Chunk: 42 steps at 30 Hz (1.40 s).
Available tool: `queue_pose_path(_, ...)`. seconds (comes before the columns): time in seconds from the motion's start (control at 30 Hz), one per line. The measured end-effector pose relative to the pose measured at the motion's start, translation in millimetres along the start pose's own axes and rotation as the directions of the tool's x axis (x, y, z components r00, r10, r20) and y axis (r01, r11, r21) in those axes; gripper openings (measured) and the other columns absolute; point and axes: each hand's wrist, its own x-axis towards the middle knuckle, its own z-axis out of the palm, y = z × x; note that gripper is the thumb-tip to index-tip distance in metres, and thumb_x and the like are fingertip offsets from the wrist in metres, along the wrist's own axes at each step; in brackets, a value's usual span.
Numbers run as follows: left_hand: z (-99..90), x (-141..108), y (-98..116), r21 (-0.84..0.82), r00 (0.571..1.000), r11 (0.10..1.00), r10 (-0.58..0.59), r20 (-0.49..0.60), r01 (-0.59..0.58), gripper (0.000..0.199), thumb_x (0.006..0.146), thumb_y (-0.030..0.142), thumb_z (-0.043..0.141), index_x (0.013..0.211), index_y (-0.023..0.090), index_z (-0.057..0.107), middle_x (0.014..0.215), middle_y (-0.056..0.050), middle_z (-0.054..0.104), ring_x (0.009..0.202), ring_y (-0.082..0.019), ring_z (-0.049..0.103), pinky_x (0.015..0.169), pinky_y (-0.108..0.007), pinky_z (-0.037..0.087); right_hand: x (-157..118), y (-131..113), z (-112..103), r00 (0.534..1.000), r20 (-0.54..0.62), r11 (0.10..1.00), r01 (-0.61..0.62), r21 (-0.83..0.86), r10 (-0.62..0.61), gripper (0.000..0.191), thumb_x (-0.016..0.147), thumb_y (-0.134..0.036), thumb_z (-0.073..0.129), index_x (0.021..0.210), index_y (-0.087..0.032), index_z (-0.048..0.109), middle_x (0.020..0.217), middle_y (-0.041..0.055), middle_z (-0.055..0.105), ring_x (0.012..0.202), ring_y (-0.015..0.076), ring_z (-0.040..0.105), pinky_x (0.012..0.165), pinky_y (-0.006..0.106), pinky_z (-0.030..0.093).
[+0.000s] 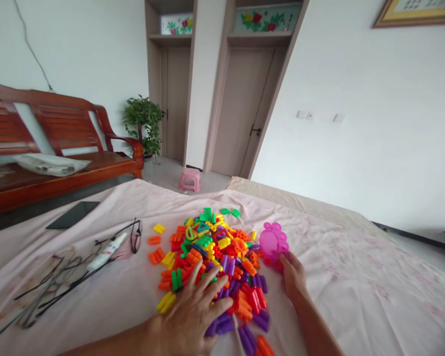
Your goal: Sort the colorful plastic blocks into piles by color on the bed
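A heap of small plastic building pieces (222, 242) in red, orange, yellow, green and purple lies on the pale pink cloth (341, 287). My left hand (193, 311) rests over the lower left of the heap, palm down, fingers spread, gripping nothing. At the heap's right side my right hand (292, 274) has its fingers closed on the lower edge of a flat, see-through pink plastic piece (271, 241) with rounded lobes. Red pieces show beside and under that piece's lower edge.
Left on the cloth are glasses (135, 237), a white tube (106, 253) and a dark tablet (73, 214). Beyond stand a wooden bench (66, 128), a pink stool (190, 179), a plant (143, 121) and two doors.
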Motion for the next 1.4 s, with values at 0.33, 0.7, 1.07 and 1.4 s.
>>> queue_pose_path(0.33, -2.1, 6.6, -80.2, 0.005, 0.972, 0.995, -0.100, -0.213, 0.103, 0.043, 0.086, 0.035, 0.070, 0.129, 0.035, 0.069, 0.159, -0.004, 0.056, 0.155, -0.036, 0.039, 0.130, -0.071, 0.008, -6.9, -0.4, -1.2, 0.998, 0.012, 0.989, 0.063, -0.135, -0.062, 0.049, 0.071, -0.063, 0.072, 0.086, -0.017, 0.075, 0.074, 0.0058, 0.073, 0.071, 0.0246, 0.065, 0.062, 0.033, 0.051)
queue_pose_path(0.7, -2.3, -60.5, -180.3, -0.245, 0.719, 0.880, -0.473, -0.510, 0.406, 0.052, 0.107, 0.032, 0.032, 0.154, 0.024, 0.051, 0.156, -0.013, 0.060, 0.143, -0.024, 0.056, 0.122, -0.047, 0.043, -8.2, -5.5, 0.8, 0.998, 0.016, 0.989, 0.063, -0.134, -0.061, 0.043, 0.071, -0.058, 0.073, 0.084, -0.017, 0.073, 0.071, 0.0043, 0.070, 0.068, 0.0218, 0.060, 0.060, 0.031, 0.048)
queue_pose_path(1.07, -7.9, -107.9, -265.1, 0.145, 0.811, 0.805, -0.539, -0.230, 0.576, 0.056, 0.088, 0.011, 0.042, 0.132, 0.025, 0.072, 0.144, -0.011, 0.071, 0.144, -0.032, 0.056, 0.128, -0.063, 0.021, -8.8, 0.5, 1.0, 0.999, 0.017, 0.995, 0.032, -0.097, -0.031, 0.042, 0.075, -0.058, 0.070, 0.088, -0.018, 0.071, 0.073, 0.0022, 0.068, 0.068, 0.0201, 0.058, 0.063, 0.030, 0.046)
queue_pose_path(1.4, -24.7, -115.0, -321.3, 0.182, 0.788, 0.770, -0.570, -0.234, 0.611, 0.046, 0.087, 0.024, 0.045, 0.118, 0.026, 0.078, 0.131, -0.010, 0.078, 0.137, -0.036, 0.060, 0.126, -0.067, 0.020, -4.6, 13.3, -1.9, 0.998, 0.025, 0.992, 0.067, -0.104, -0.065, 0.040, 0.079, -0.058, 0.067, 0.084, -0.018, 0.066, 0.069, -0.0014, 0.061, 0.066, 0.0172, 0.051, 0.061, 0.029, 0.041)
